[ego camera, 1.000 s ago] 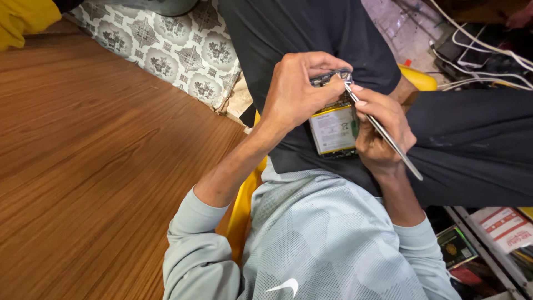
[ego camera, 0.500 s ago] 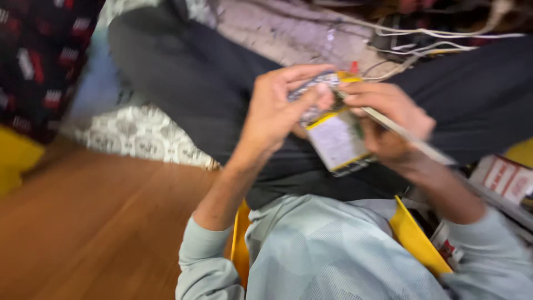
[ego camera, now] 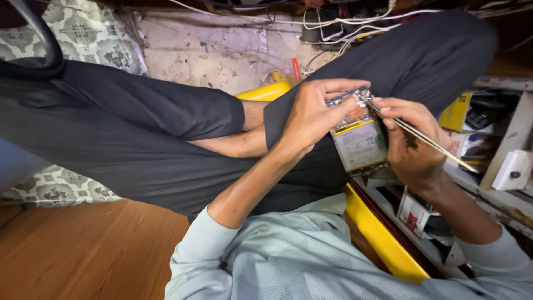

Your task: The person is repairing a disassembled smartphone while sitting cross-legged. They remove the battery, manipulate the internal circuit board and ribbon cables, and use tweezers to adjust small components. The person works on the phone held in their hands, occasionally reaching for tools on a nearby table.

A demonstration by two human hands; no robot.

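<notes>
Left hand (ego camera: pixel 313 114) grips opened phone (ego camera: pixel 358 139); right hand (ego camera: pixel 411 141) pinches tweezers (ego camera: pixel 416 133).

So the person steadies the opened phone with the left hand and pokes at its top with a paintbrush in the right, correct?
Not a paintbrush: the head view shows the right hand holding thin metal tweezers, tips at the top of the opened phone. The left hand does steady the phone.

A pale grey-blue shirt (ego camera: pixel 311 261) with a fine mesh weave; its long sleeves are pushed up both forearms. Dark trousers (ego camera: pixel 127 133), the leg hems ridden up, ankles bare.
</notes>
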